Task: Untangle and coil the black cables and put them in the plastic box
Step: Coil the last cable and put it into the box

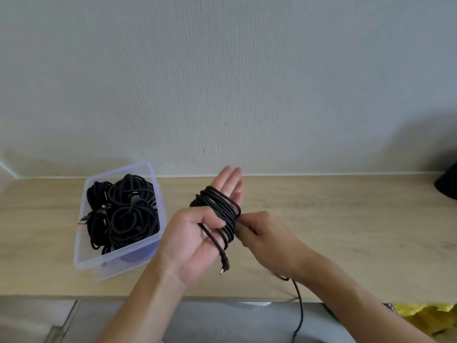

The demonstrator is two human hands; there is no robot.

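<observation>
Head view. The left hand (197, 233) is held palm up above the table (346, 219), its four fingers straight and together, pointing away from the person. A black cable (222, 206) is wound in several turns around these fingers. The thumb (212, 217) folds across the palm and presses the cable's short free end against it; this end hangs below the palm and finishes in a connector (223, 268). The right hand (267, 233), fingers curled, pinches the cable at the right edge of the turns, touching the left hand's little-finger side. From under the right wrist the loose remainder of the cable (300, 305) drops past the table's front edge. The plastic box (118, 258), clear and without a lid, stands on the table left of both hands, near the wall, and holds coiled cables (128, 206), also black.
</observation>
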